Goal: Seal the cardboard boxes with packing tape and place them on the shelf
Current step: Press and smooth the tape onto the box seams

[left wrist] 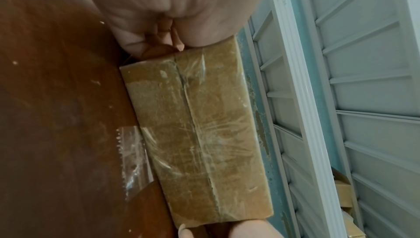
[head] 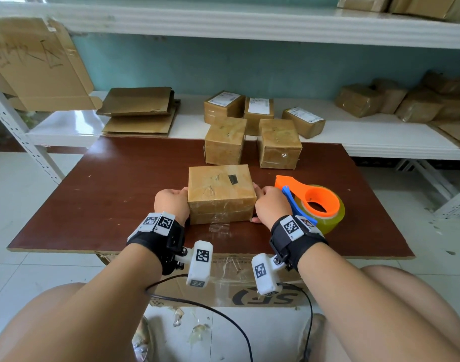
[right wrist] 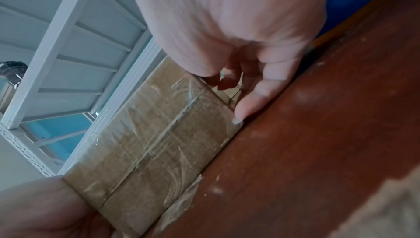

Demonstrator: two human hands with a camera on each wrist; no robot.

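A taped cardboard box (head: 221, 192) sits on the brown table (head: 106, 199) just in front of me. My left hand (head: 171, 205) grips its left end, thumb on the top edge. My right hand (head: 269, 205) grips its right end, thumb low near the table. The left wrist view shows the box (left wrist: 197, 125) with clear tape along its seam and my left hand (left wrist: 172, 26) at one end. In the right wrist view my right hand (right wrist: 238, 35) holds the box (right wrist: 159, 143), little finger touching the table. An orange and blue tape dispenser (head: 317, 205) lies right of the box.
Two more brown boxes (head: 223, 143) (head: 278, 143) stand at the table's far edge. Behind them the white shelf (head: 67, 126) holds labelled boxes (head: 257, 108), flat cardboard (head: 140, 111) and wrapped parcels (head: 406, 100). A loose strip of tape (head: 219, 227) sticks to the table.
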